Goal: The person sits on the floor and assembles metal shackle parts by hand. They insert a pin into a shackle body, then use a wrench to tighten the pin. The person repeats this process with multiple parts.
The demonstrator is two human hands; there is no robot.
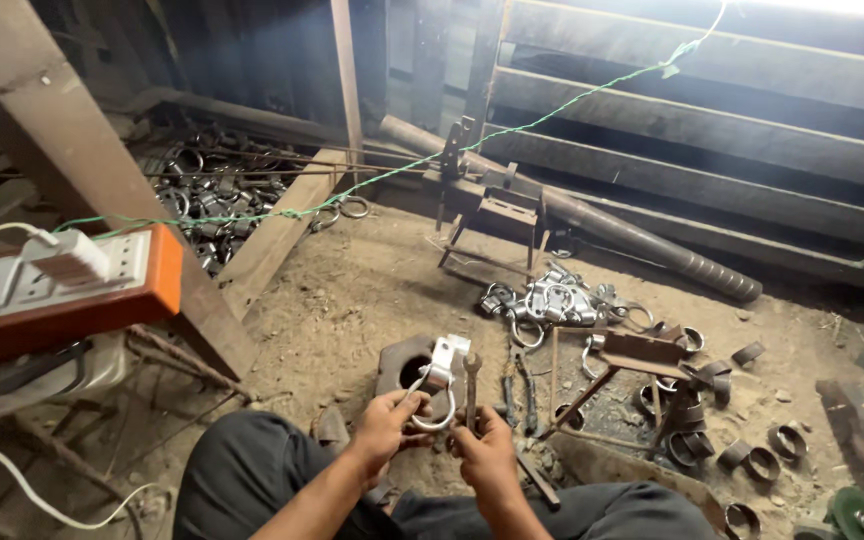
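Observation:
My left hand grips a shiny metal padlock by its curved shackle, holding it over a rusty iron block with a round hole. My right hand is closed around the handle of a dark open-ended wrench that stands upright just right of the padlock. Both hands work above my dark-trousered knees on a dirt floor.
A heap of shiny padlock parts lies ahead; steel rings are scattered at right beside a small rusty metal stand. A white power strip on an orange box sits at left. A pile of shackles lies far left. A grinder disc is at bottom right.

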